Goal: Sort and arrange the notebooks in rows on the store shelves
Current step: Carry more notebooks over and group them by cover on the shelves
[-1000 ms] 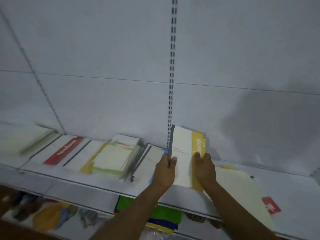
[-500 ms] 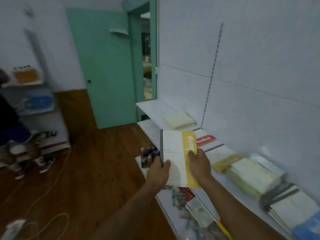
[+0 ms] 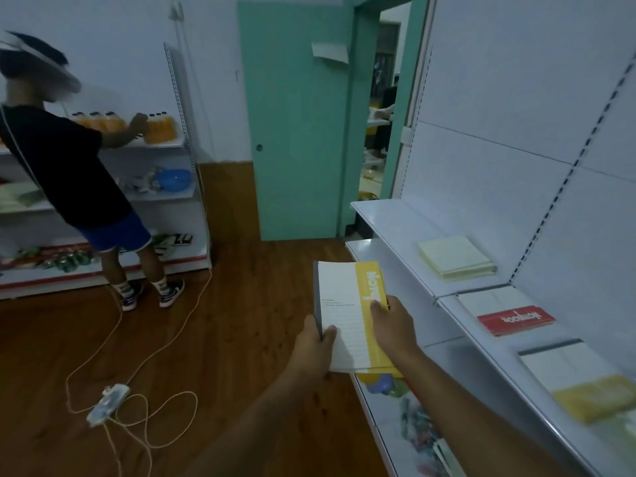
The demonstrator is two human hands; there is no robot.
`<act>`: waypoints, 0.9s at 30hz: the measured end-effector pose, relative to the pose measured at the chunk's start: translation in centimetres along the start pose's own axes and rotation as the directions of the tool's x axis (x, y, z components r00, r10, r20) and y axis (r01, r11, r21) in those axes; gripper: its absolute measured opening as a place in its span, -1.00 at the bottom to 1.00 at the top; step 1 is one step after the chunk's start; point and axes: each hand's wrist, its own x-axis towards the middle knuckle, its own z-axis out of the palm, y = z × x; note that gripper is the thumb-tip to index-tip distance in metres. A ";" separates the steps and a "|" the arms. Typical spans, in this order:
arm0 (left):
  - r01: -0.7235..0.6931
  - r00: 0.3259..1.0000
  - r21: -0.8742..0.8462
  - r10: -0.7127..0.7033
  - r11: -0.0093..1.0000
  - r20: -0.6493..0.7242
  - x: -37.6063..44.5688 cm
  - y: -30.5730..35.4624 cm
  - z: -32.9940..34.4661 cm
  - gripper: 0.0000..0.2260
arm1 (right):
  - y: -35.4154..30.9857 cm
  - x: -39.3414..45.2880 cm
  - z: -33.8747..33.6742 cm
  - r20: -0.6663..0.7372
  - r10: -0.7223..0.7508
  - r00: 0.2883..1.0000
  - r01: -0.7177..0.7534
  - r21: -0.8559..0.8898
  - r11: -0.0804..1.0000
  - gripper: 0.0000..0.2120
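Observation:
I hold a white notebook with a yellow band upright in front of me, off the left end of the store shelf. My left hand grips its grey spine edge with the thumb on the cover. My right hand pinches the yellow edge. On the shelf lie a pale yellow notebook stack, a white and red notebook, and a white and yellow notebook nearest me.
Another person stands at a far shelf unit on the left, reaching for orange bottles. A power strip and cables lie on the wooden floor. A teal door stands behind. A lower shelf holds colourful items.
My view has swung left from the shelf wall to the room. The notebook stays in both hands, now away from the shelf and over its left end.

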 end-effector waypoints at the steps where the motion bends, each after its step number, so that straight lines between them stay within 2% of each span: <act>1: -0.001 1.000 0.003 0.001 1.000 0.002 1.6 0.2 0.3 -0.80 | 0.0 1.5 0.2 -0.003 0.002 1.000 -0.002 0.003 1.000 -0.79; 6: -0.015 0.999 0.026 0.014 1.000 0.029 9.6 3.2 2.5 -0.80 | 0.2 9.8 -0.4 -0.068 0.010 0.998 -0.008 0.023 1.000 -0.75; 12: -0.097 0.992 0.013 0.095 0.995 0.079 18.2 7.1 6.1 -0.80 | 0.9 18.6 -2.6 -0.153 0.053 0.987 -0.043 0.069 0.997 -0.75; 18: -0.155 0.969 0.004 0.151 0.988 0.194 25.4 9.6 11.5 -0.81 | 3.3 24.2 -5.7 -0.295 0.172 0.940 -0.144 0.117 0.983 -0.73; 22: -0.224 0.906 0.010 0.205 0.975 0.369 28.3 11.9 17.4 -0.80 | 6.1 25.5 -9.6 -0.461 0.295 0.837 -0.259 0.142 0.956 -0.71; 24: -0.239 0.840 -0.018 0.216 0.971 0.498 28.7 13.1 20.5 -0.81 | 7.6 25.1 -11.9 -0.551 0.344 0.760 -0.307 0.163 0.938 -0.68; 27: -0.308 0.717 -0.063 0.275 0.949 0.641 28.3 14.7 24.9 -0.79 | 9.7 23.4 -14.9 -0.661 0.444 0.605 -0.388 0.242 0.889 -0.68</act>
